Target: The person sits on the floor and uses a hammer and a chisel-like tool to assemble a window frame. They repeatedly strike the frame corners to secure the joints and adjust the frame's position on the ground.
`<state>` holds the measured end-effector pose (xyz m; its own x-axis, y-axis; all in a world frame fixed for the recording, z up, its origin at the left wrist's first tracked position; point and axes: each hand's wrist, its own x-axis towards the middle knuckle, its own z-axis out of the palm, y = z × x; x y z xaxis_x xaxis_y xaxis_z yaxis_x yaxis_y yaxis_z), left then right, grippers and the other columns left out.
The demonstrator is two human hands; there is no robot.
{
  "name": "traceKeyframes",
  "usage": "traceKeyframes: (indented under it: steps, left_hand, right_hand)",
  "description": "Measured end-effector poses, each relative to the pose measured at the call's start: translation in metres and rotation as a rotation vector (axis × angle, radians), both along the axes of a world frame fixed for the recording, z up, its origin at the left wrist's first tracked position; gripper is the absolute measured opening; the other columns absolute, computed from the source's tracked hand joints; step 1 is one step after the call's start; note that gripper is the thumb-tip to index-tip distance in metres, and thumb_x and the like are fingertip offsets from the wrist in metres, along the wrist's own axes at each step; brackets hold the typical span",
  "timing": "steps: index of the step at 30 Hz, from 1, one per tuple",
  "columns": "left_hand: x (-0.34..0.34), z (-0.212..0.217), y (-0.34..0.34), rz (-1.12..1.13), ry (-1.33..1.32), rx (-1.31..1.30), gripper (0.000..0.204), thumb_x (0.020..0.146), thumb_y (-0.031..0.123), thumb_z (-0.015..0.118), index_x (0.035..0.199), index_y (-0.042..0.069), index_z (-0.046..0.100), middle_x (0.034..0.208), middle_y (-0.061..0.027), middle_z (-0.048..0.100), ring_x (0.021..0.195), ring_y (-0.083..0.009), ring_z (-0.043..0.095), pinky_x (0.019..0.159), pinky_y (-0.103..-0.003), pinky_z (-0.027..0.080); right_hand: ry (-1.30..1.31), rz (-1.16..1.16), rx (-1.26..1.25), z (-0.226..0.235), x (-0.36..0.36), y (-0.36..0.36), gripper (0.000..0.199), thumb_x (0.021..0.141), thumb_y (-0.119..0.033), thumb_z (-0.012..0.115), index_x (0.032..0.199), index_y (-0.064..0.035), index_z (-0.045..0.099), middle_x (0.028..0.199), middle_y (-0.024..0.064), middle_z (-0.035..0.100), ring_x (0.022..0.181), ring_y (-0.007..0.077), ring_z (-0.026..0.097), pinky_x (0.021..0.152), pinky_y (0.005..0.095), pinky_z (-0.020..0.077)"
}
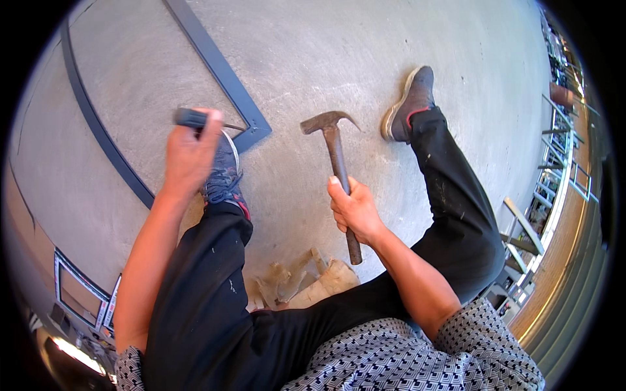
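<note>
- Head view: the left hand point(189, 153) was clenched around the dark handle of a slim tool point(195, 118), likely a punch or screwdriver, whose thin shaft was pointed toward the mitred corner of a dark metal frame point(251, 124) laid flat on the concrete floor point(365, 45)
- The right hand point(355, 212) was closed around the lower part of the shaft of a rusty claw hammer point(336, 166), whose head was held up just right of the frame corner and apart from it
- The frame corner was pinned under the left shoe point(223, 171); the right shoe point(411, 104) was planted well apart, toward the far right of the floor
- The step in hand was judged to be the setting of the tool tip at the corner joint, before any blow; the next move would call for the tool to be held steady on the joint and the hammer to be brought squarely onto its handle end
- Pale wooden offcuts point(306, 283) were lying on the floor between the legs
- No packages or labels could be made out; flat framed panels point(81, 293) with light edges were seen at the lower left edge, and metal racks point(554, 150) along the right edge
</note>
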<state>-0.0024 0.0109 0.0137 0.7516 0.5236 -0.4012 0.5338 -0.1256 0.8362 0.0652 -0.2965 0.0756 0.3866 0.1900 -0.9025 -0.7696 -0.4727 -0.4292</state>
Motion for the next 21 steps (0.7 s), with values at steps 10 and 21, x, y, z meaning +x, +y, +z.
traceKeyframes:
  steps: [10,21]
  left_hand:
    - [-0.082,-0.03,0.097,0.494,-0.064,0.211,0.031,0.106,0.032,0.06,0.098,0.002,0.063,0.087,-0.0032,0.063,0.076,-0.0117,0.059,0.075,-0.031,0.052]
    - [-0.189,-0.101,0.109,0.318,0.781,0.416,0.068,0.086,0.057,0.077,0.11,-0.006,0.065,0.102,-0.0251,0.073,0.096,-0.0391,0.072,0.09,-0.046,0.054]
  right_hand:
    - [-0.001,0.096,-0.204,-0.104,-0.044,-0.064,0.033,0.105,-0.038,0.063,0.095,-0.0088,0.052,0.065,-0.0009,0.049,0.048,0.0112,0.048,0.047,0.0321,0.0451]
    - [-0.316,0.704,-0.532,-0.115,-0.049,-0.071,0.039,0.098,-0.037,0.065,0.1,0.0014,0.056,0.086,0.0284,0.07,0.085,0.0466,0.07,0.077,0.0528,0.0542]
